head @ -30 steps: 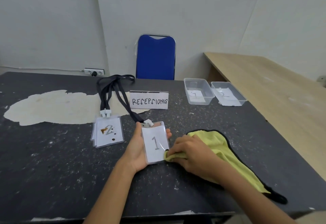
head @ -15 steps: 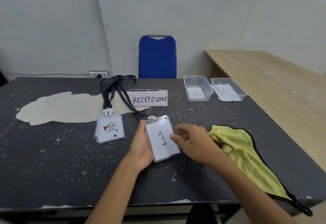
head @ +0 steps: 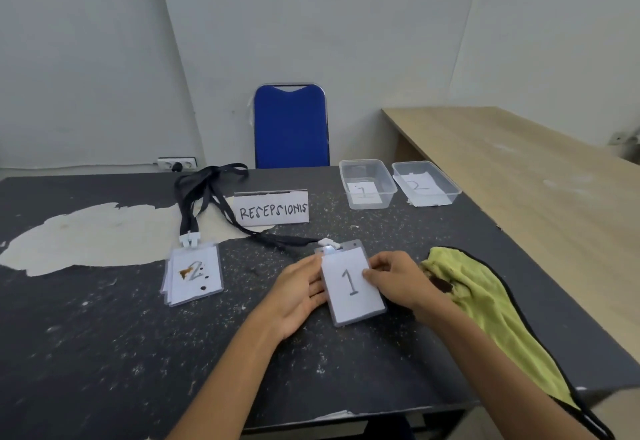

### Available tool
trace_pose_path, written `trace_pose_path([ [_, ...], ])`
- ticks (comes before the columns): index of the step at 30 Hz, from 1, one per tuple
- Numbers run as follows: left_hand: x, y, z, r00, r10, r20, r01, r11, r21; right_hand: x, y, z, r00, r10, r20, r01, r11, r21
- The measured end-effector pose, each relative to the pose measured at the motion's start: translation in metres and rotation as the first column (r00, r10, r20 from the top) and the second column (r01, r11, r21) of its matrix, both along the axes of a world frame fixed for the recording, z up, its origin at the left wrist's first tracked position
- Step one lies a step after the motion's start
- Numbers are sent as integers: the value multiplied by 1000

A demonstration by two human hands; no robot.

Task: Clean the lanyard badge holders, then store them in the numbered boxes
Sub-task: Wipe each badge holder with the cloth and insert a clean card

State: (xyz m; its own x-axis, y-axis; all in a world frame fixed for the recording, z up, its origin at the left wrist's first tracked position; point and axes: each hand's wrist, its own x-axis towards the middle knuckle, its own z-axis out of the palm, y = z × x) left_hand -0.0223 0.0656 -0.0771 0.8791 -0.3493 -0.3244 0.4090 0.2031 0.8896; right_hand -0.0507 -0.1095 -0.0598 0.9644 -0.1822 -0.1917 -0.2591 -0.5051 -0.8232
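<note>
Both hands, left hand [head: 298, 292] and right hand [head: 394, 280], are gripping badge 1 [head: 353, 287], probably checking it before boxing it.

Soft, even indoor light, slightly dim and cool.

No hard shadows; only faint ones lie under the hands on the dark counter [head: 104, 353]. A small glare spot shows at the top of the badge holder [head: 353, 283]. Wall lines bow near the frame's edges from the wide lens. Detail is mildly soft throughout.
</note>
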Motion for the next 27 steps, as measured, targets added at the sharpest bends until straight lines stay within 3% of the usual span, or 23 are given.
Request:
trace_pose_path([
  [5, 10, -20, 5, 999, 11, 46, -16, 993, 117, -2, -25, 4, 999, 15, -35, -10, 988, 156],
  [8, 14, -31, 8, 994, 0, 109, -21, 981, 192, 0, -34, -1, 1000, -23, -20, 25, 996, 83],
  [12, 23, -42, 7, 977, -137, 163, 75, 938, 338, 13, -51, -1, 992, -127, -3, 126, 992, -15],
  [15, 31, -49, 5, 936, -230, 268, 68, 861, 504, 21, -55, -3, 991, -136, 21, 136, 990, -46],
  [19, 49, -52, 2, 878, -293, 379, -53, 727, 684, 26, -49, -16, 988, -103, 112, 127, 964, -235],
  [24, 69, -51, -8, 813, -397, 426, -166, 544, 822, 30, -47, -28, 972, -89, 218, 160, 927, -340],
  [27, 79, -58, -11, 752, -481, 450, -197, 488, 851, 29, -46, -39, 942, -79, 327, 210, 897, -388],
])
